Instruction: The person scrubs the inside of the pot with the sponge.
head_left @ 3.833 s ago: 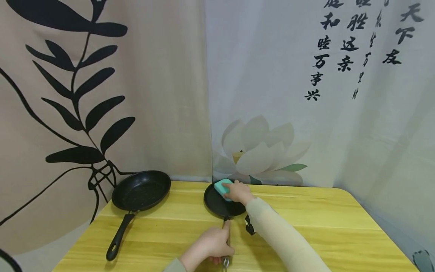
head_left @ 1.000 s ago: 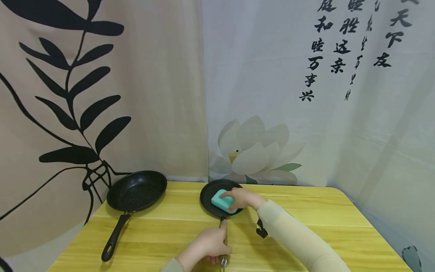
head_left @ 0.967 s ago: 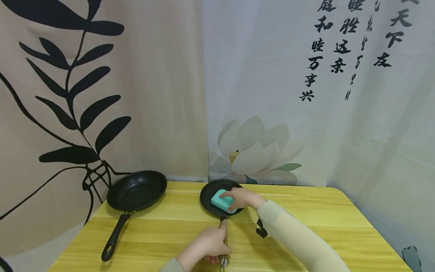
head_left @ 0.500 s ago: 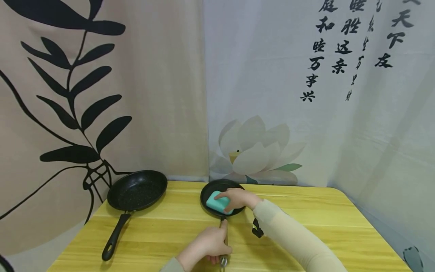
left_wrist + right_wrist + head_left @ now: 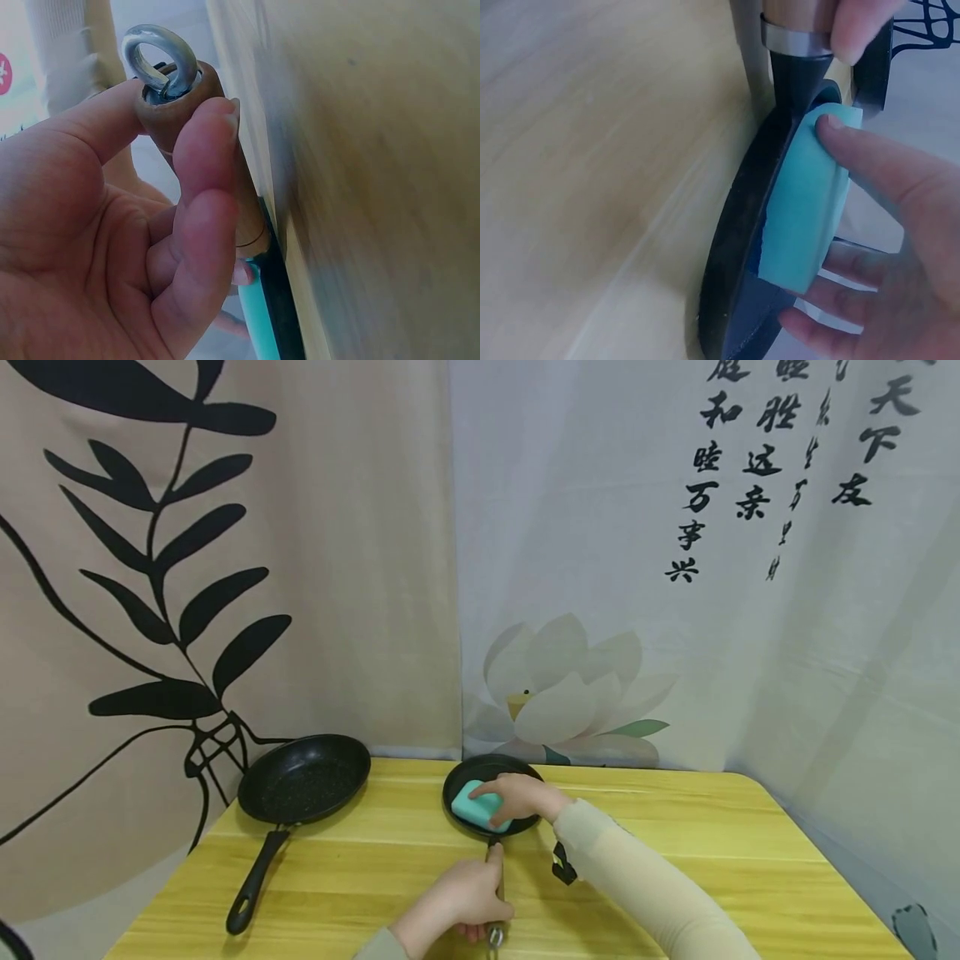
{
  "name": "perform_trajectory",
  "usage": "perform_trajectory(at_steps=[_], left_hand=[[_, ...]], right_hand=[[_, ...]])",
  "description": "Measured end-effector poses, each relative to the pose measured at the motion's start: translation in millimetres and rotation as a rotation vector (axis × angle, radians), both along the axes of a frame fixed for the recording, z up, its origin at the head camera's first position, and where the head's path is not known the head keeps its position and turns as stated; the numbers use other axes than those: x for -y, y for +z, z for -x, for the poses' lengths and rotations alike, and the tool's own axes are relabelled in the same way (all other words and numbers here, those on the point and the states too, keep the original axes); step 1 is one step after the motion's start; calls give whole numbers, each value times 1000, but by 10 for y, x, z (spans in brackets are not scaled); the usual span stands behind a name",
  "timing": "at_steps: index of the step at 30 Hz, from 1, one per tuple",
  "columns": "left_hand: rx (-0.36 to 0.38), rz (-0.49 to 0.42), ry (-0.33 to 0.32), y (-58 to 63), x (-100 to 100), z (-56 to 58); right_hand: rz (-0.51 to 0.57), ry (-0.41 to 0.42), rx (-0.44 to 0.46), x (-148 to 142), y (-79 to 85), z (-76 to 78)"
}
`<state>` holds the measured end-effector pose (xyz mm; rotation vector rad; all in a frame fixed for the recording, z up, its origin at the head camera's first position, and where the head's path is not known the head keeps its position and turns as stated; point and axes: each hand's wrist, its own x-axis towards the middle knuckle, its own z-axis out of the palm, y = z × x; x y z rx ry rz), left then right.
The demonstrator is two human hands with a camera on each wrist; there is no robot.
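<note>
A small black frying pan (image 5: 487, 767) lies on the table, its wooden handle (image 5: 249, 217) toward me. My left hand (image 5: 467, 893) grips that handle, index finger stretched along it toward the pan. In the left wrist view, a metal ring (image 5: 161, 56) sticks out of the handle's end beside the curled fingers. Inside the pan is a turquoise sponge (image 5: 806, 202), held by my right hand (image 5: 521, 797). The right wrist view shows the thumb on one side of the sponge and the other fingers on its far side. Part of the pan's interior is hidden by sponge and hand.
A larger black frying pan (image 5: 307, 777) stands at the left of the wooden table (image 5: 675, 827), handle pointing toward me. A black strap-like piece (image 5: 564, 864) shows beside the right sleeve. Printed curtains (image 5: 360, 568) hang right behind the table's back edge.
Over the last second the right hand has slid the sponge leftward in the small pan; some seconds ago it was at the pan's far side. The left hand keeps its grip on the handle.
</note>
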<state>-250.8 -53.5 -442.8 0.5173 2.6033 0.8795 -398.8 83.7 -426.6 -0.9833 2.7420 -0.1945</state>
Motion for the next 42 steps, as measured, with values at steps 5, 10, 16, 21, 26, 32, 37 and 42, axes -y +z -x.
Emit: perform_trajectory(at_steps=[5,10,16,21,26,32,37,42], left_hand=[[7,-4,-2,7,7,4],[-16,2,2,20,3,-10],[-16,-7,4,29,-2,-34],[-10,-3,10,31,-2,-27],[-12,7,16,27,-16,-16],[-14,20,11,21,-35,-19],[-25,27,16,26,-28,-22],[-25,31,23,40,-19,-27]], right_hand=[[4,-29,-10,50,-18,-3],[-2,-71,-22,106,-46,13],[-16,-87,-52,176,-68,43],[-10,-105,-69,225,-87,70],[-18,-148,-89,265,-100,88],[-7,-204,-95,281,-121,114],[30,-219,-103,286,-132,150],[31,-259,-107,303,-166,192]])
